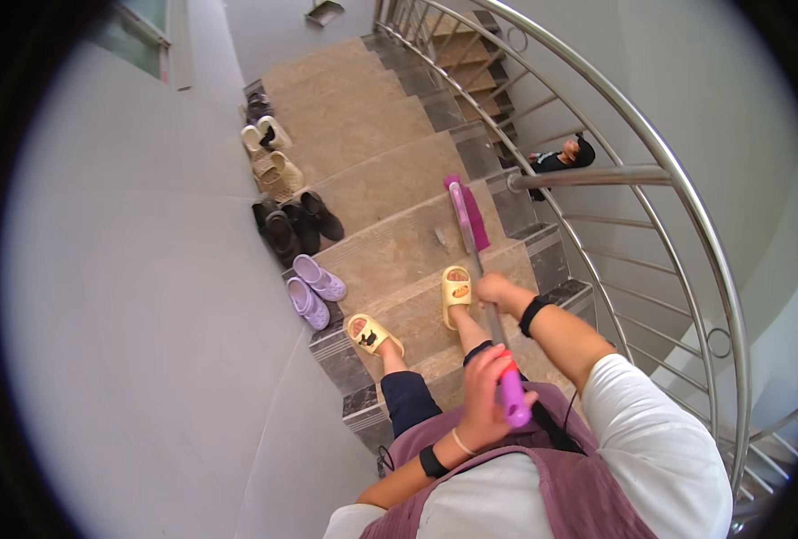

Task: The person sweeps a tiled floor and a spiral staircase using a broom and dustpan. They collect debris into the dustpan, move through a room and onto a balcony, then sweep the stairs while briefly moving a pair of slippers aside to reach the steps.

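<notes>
A broom slants down the stairs before me, its metal shaft ending in a purple and red grip (514, 401). Around that upper end my left hand (483, 397) is wrapped, near my waist. Farther down, my right hand (498, 292) holds the metal shaft. The magenta broom head (474, 215) lies over a beige stair tread (399, 242), toward the railing side. Left of the bristles is a small greyish scrap (441, 237), too blurred to name. My feet, in yellow slide sandals (456, 296), stand apart on the steps.
Along the left wall stand lilac clogs (318, 277), dark shoes (291, 226) and beige sandals (278, 172). A stainless-steel railing (675, 178) curves along the right. Beyond it, a person in a black cap (564, 158) is on the lower flight. A dustpan (325, 12) lies on the landing below.
</notes>
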Motion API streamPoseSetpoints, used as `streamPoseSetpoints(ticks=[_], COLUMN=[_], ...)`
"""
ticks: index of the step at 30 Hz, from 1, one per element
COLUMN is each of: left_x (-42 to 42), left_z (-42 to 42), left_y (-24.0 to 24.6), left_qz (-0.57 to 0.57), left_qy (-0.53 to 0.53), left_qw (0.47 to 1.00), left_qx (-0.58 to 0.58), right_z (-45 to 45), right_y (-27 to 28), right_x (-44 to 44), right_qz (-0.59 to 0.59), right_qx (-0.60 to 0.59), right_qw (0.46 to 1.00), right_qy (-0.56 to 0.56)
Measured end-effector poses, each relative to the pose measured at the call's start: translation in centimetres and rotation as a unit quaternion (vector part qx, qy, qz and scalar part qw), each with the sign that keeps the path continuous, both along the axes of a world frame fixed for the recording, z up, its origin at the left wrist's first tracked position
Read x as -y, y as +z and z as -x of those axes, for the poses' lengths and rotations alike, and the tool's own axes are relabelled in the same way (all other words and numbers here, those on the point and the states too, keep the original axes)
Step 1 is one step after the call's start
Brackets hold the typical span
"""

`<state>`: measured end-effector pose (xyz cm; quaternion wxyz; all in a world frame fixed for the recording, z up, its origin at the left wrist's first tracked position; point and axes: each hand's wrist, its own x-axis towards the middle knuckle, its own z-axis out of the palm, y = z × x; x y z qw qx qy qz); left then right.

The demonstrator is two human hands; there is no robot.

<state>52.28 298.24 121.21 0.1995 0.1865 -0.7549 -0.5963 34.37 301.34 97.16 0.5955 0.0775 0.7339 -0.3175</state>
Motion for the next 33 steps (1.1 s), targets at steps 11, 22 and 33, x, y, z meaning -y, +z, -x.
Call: streamPoseSetpoints(ticks=[11,22,33], left_x=[7.3,7.6,14.4], left_z=[-1.5,3.3,15.3], left_y=[7.5,10.4,8.0], left_qz=[-0.014,-0.099,-0.079], left_qy=[0.018,0.157,0.131], left_qw=[0.995,0.973,0.987], left_qx=[-0.098,-0.139,-0.04], right_z=[-6.4,-3.5,1.1], right_y=[8.0,9.5,4.8], right_x=[8.9,7.3,12.7], right_qz=[0.116,0.044,0.22], right_qx=[0.087,0.171,0.321], right_qw=[0.961,0.901,0.821], right_qy=[-0.236,-0.396,-0.417])
